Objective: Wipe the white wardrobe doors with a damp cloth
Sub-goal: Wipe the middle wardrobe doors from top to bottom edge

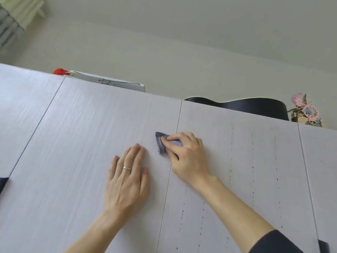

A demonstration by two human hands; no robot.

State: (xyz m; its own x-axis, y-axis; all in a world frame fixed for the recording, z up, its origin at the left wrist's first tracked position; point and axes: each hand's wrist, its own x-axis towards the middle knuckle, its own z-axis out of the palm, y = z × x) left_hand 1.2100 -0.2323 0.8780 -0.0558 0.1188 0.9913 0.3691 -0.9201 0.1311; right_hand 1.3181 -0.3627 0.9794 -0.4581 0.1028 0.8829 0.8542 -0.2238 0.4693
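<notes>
Your right hand [184, 154] is pinching the cloth [162, 143], rubbing the door [82, 143] beside your flat, empty left hand [127, 179]; next, I think, wipe downward.

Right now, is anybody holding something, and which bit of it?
The right hand holds a bunched purple cloth by its right end, against the wardrobe door. The left hand lies flat, holding nothing.

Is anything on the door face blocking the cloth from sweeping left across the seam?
Yes. The left hand lies flat on the wardrobe door, just left and below the purple cloth bunched under the right hand. Above it the panel looks bare.
</notes>
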